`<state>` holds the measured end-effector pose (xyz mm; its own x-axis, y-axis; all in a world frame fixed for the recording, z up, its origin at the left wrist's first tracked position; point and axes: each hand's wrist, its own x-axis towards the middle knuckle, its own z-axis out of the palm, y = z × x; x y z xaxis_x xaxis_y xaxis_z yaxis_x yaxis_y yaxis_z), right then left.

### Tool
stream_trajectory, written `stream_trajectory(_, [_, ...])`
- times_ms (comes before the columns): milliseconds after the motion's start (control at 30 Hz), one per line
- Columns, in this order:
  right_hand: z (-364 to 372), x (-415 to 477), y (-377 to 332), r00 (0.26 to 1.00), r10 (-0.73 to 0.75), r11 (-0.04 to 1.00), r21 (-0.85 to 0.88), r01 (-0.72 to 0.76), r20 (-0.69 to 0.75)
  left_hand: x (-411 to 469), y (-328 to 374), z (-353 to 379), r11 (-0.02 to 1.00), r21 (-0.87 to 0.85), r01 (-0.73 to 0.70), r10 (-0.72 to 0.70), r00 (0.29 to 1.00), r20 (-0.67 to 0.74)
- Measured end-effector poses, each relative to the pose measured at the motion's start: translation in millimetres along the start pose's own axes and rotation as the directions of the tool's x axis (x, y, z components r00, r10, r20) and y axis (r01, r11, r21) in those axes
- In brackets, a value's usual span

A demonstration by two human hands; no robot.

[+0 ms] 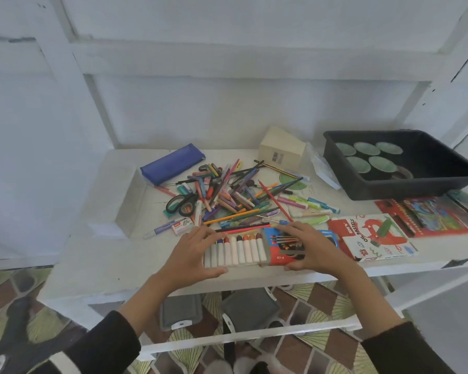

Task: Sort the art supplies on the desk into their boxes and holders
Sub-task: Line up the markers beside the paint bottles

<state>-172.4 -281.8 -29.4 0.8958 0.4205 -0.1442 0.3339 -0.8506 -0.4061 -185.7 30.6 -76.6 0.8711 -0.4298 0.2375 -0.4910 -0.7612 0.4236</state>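
while the left hand [189,252] pinches the crayon tray [235,251] at its left end, the sleeve [284,257] lies rightward along its length, clasped in the grip of the right hand [311,247].

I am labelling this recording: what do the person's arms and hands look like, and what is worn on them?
The left hand and the right hand are bare: no gloves, and no ring or watch is visible. The left sleeve and the right sleeve are black and plain, ending partway along the forearms, so the wrists are uncovered.
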Motion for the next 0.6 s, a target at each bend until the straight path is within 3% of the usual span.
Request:
stream_trajectory(233, [-23,8,11,0.995,-0.098,0.990,-0.107,0.097,-0.008,27,12,-4,0.999,0.005,-0.046,0.045,0.997,0.055])
stream_trajectory(367, [-26,12,10,0.984,-0.154,0.982,-0.121,0.143,-0.087,45,24,-4,0.997,0.004,-0.076,0.075,0.994,0.075])
stream_trajectory(467, [-19,10,5,0.983,-0.137,0.989,-0.066,0.130,-0.123,65,43,-5,0.989,0.034,-0.142,0.137,0.983,0.121])
stream_trajectory(600, [-8,3,7,0.986,-0.049,0.993,0.099,0.065,-0.160,97,61,-8,0.951,0.201,-0.235,0.191,0.958,0.215])
